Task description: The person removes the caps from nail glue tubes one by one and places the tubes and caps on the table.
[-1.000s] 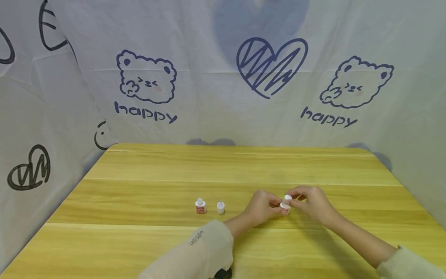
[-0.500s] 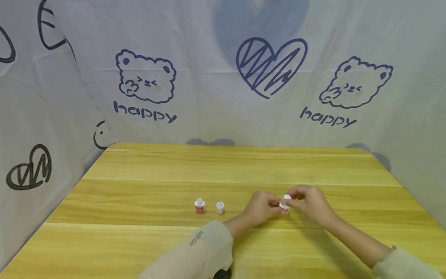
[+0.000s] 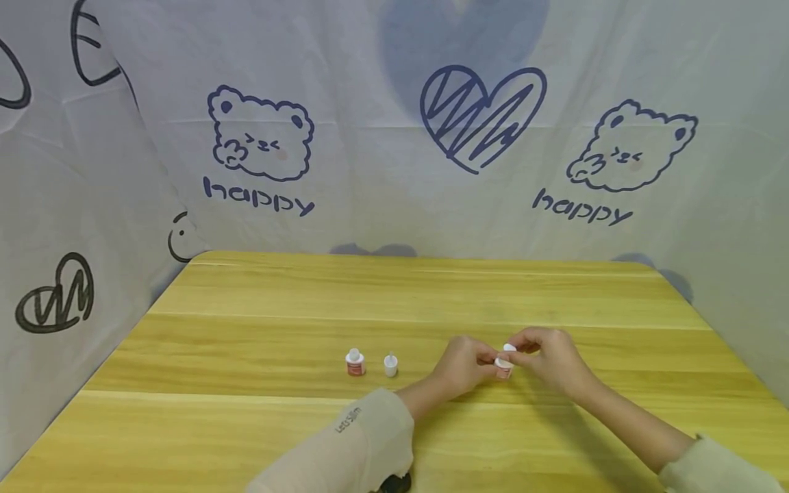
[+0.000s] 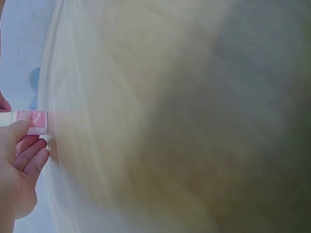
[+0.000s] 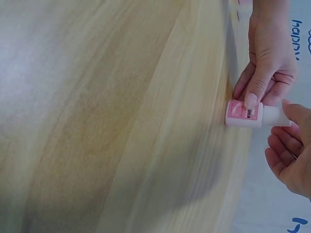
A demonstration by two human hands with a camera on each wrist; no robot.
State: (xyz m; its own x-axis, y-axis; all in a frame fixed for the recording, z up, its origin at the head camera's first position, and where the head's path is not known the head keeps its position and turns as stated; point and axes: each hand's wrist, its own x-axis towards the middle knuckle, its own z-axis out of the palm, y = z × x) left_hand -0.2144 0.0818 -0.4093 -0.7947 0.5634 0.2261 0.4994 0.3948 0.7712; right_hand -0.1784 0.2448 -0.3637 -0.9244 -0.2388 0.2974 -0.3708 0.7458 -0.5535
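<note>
Pink-and-white bottle (image 5: 237,112), upright on wooden worktop (image 3: 246,287): left hand (image 3: 464,368) pinching body, presumably steadying it; right hand (image 3: 553,359) pinching white cap (image 5: 273,116), presumably for turning. Second bottle (image 3: 355,365), apparently uncapped, beside loose cap (image 3: 391,368), stem (image 3: 390,355) up, perhaps so stem clears worktop.

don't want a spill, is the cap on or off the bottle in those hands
On: the white cap sits atop the held bottle, pinched by the right hand. How tight, cannot tell.

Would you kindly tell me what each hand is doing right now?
Left hand: holding the small pink-labelled bottle between thumb and fingers.
Right hand: pinching the white cap on that same bottle.
</note>
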